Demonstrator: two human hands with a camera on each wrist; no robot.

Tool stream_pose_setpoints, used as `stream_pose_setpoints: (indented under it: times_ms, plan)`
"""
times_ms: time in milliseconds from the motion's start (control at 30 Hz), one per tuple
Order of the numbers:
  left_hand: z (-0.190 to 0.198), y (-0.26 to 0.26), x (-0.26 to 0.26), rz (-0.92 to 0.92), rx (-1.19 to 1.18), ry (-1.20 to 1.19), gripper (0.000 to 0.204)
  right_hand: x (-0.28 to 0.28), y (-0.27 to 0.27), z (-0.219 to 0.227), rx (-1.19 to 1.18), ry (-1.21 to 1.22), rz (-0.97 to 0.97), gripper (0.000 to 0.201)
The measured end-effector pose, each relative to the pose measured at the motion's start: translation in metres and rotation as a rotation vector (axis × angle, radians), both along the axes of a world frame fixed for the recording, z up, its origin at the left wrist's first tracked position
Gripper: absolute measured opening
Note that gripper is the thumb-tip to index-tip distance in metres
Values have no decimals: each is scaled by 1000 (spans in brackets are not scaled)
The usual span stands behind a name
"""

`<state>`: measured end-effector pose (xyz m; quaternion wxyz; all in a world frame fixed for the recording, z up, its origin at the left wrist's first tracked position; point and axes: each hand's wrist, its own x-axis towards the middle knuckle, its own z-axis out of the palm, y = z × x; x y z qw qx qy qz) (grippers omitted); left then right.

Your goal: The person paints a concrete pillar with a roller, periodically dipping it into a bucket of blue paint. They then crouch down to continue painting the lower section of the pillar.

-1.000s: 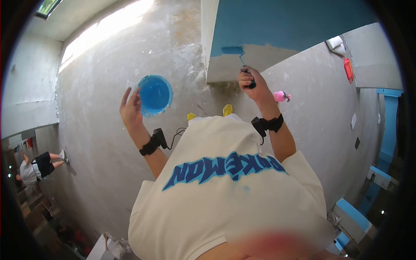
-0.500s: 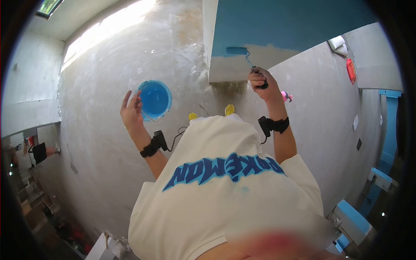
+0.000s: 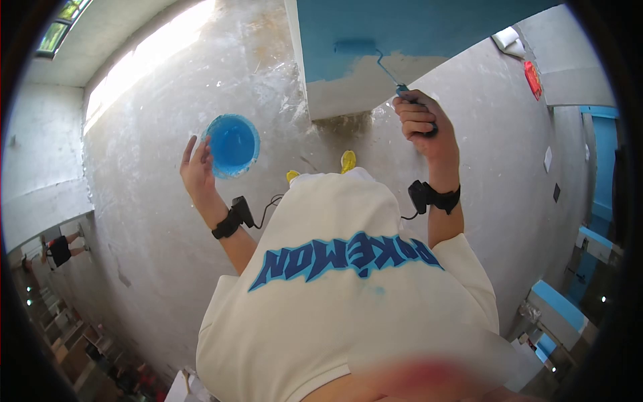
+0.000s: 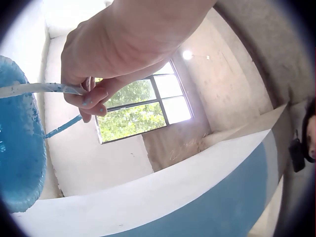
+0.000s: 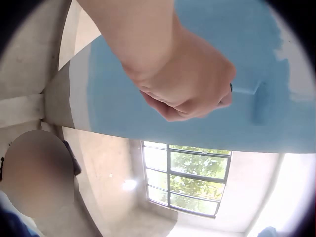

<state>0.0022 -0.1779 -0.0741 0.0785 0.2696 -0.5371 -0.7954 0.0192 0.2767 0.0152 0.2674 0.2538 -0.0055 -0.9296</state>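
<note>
My right hand (image 3: pixel 429 127) grips the dark handle of a paint roller, whose blue sleeve (image 3: pixel 356 47) lies against the partly blue wall (image 3: pixel 402 23). In the right wrist view the fist (image 5: pixel 190 79) is closed, with the roller (image 5: pixel 260 103) beyond it on blue paint. My left hand (image 3: pixel 199 171) is beside a bucket of blue paint (image 3: pixel 233 145). The left wrist view shows the fingers of this hand (image 4: pixel 108 64) curled round the paint-spotted handle (image 4: pixel 42 88) of the bucket (image 4: pixel 22 143), which hangs tilted toward the camera.
Yellow shoes (image 3: pixel 348 161) stand on the grey floor (image 3: pixel 161 268) below the wall's lower edge. A red packet (image 3: pixel 532 80) lies at the upper right. Another person (image 3: pixel 60 250) is far off at the left. Blue-and-white furniture (image 3: pixel 559 311) stands at the lower right.
The right hand has moved right and slightly up, and the roller has shifted up the view. The pink bottle is out of sight. Left hand and bucket keep their places beside each other.
</note>
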Motion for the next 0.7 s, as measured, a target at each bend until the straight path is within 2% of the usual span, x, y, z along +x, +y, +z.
stream_pose_setpoints:
  times_ms: [233,367,433,533,633,700]
  plan:
    - [12,7,1,19,-4,59,44,-61,-24,-146,44,-59,30,11]
    - [14,5,0,6,11,83,44,-81,-35,-186,78,-150,4,14]
    - [16,6,-1,14,6,79,44,-82,-23,-196,48,-102,46,15]
    - [17,9,-1,16,-2,62,44,-76,-7,-183,97,-77,133,17]
    - [18,12,-3,17,-7,40,44,-62,-6,-150,150,-163,120,21]
    - [14,11,-4,14,-3,24,44,-52,-3,-136,159,-137,82,21]
